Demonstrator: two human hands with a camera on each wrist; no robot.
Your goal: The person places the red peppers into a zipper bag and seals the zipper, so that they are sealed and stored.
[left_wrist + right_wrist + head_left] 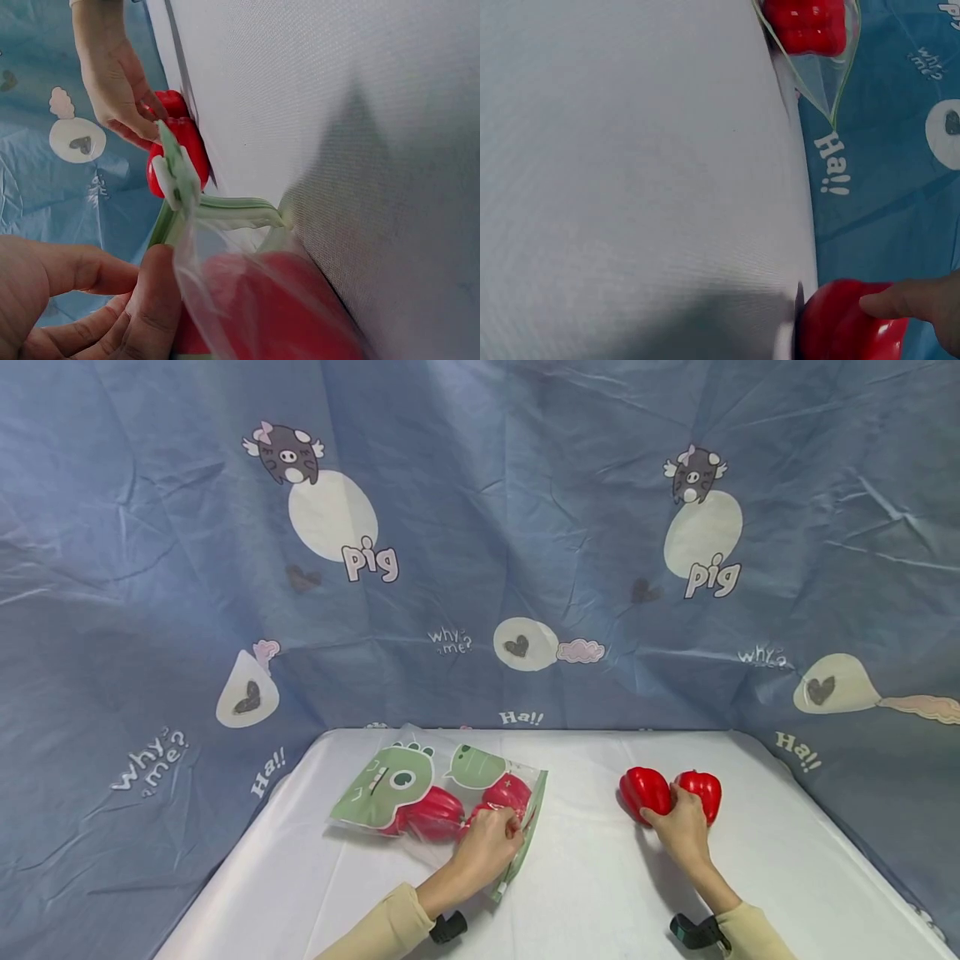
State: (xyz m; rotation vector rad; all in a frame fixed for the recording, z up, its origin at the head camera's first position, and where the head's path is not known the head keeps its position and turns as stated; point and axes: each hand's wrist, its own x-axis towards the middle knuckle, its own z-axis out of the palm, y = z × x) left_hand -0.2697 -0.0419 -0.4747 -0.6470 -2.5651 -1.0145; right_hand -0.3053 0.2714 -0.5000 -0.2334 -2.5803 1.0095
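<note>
My left hand pinches the green zip edge of a clear plastic zip bag, printed with a green cartoon creature. Through the plastic show red bell peppers, partly covered by that hand. A white slider sits on the zip edge, and the bag's mouth gapes in the left wrist view. Off to the right, my right hand grips the left of two loose red bell peppers, thumb on its near side. The other loose pepper stands right beside the fingers, partly behind the hand.
A white-covered table carries everything. Blue printed cloth hangs behind it and along both sides. Black wrist straps are on both forearms. White tabletop lies between the bag and the loose peppers.
</note>
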